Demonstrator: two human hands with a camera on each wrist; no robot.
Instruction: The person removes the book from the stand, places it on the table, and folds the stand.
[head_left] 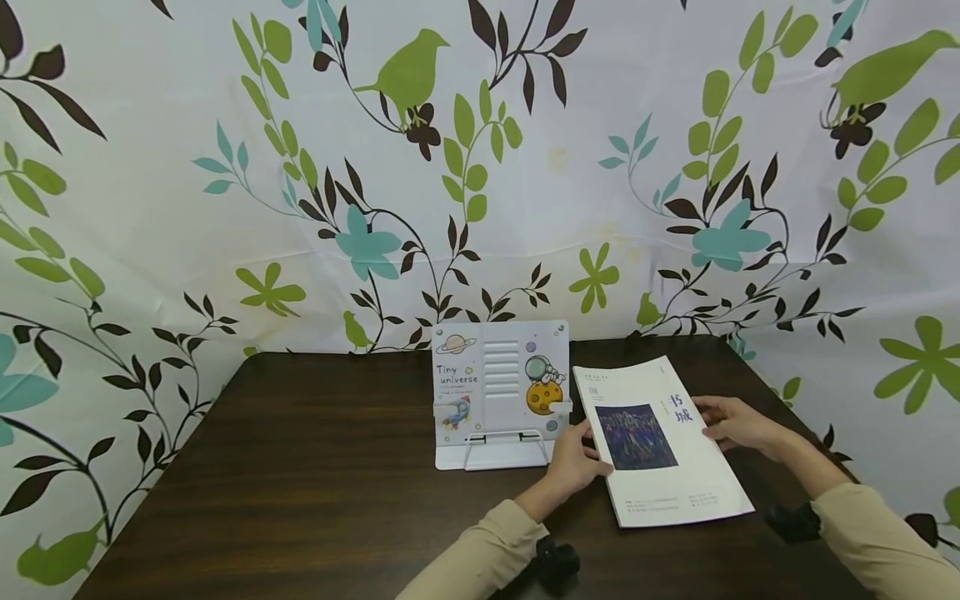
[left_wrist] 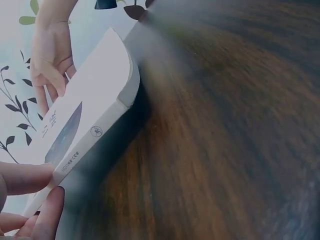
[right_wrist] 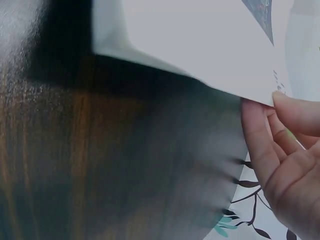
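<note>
A white paperback book with a dark picture on its cover is lifted at a slant over the right part of the table. My left hand pinches its spine edge; the left wrist view shows thumb and fingers on either side of that spine. On the opposite edge, my right hand grips the book, its thumb on the cover and its fingers underneath in the right wrist view. Just left of the book stands a white book stand printed with an astronaut, a planet and "Tiny universe".
The dark wooden table stretches far to the left of the stand. Behind it hangs a white cloth patterned with leaves and birds. Wrist cameras sit below both forearms.
</note>
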